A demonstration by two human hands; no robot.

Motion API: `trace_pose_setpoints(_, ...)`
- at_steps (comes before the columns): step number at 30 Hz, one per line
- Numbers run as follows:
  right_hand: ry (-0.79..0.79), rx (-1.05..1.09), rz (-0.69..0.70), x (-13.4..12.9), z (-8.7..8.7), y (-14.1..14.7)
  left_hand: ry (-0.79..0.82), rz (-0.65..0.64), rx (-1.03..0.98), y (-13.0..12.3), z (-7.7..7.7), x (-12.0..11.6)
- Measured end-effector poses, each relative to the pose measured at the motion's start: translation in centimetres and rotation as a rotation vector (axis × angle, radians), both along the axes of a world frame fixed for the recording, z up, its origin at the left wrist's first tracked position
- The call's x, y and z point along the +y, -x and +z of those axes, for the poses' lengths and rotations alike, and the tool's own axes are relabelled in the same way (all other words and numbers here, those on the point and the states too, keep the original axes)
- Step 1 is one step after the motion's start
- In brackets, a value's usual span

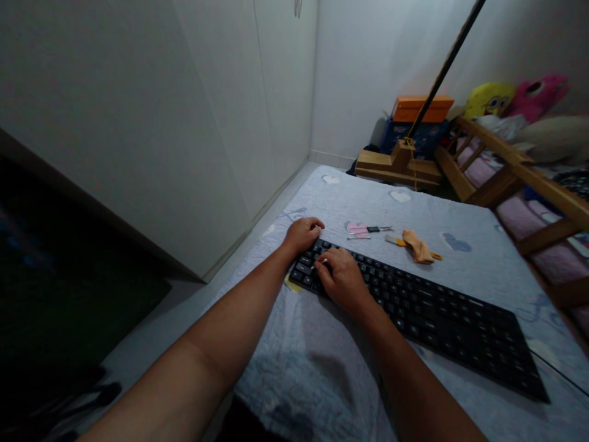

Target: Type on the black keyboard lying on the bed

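A black keyboard (414,301) lies at a slant on the bed. Curled fingers of my left hand (302,234) grip its far left corner. My right hand (343,276) is over the left-side keys, its thumb and fingers pinching a thin white stick that looks like a cotton swab (324,261); most of the stick is hidden by the fingers. Beyond the keyboard lie another cotton swab (359,237), a black-handled tool with a metal end (380,229), and an orange cloth (418,247) over a yellow-handled tool (394,240).
Light blue bedding (322,356) with heart shapes spreads under everything. A white wardrobe (221,123) rises on the left. A wooden bed rail (529,166) runs along the right, with plush toys (490,101) behind it. The keyboard's cable (559,371) trails off right.
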State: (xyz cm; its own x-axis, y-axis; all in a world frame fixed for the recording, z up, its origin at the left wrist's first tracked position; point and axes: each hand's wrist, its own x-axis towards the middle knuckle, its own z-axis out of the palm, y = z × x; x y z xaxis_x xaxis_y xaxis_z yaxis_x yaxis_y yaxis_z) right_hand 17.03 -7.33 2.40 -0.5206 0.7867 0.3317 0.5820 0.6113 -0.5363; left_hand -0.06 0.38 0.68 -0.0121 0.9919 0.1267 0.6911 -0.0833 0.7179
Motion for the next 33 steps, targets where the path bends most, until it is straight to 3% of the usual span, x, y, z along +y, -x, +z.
trace_pose_setpoints(33,-0.027,0.019,-0.005,0.15,-0.09,-0.22,-0.008,-0.002,0.006,0.07,-0.09,-0.02)
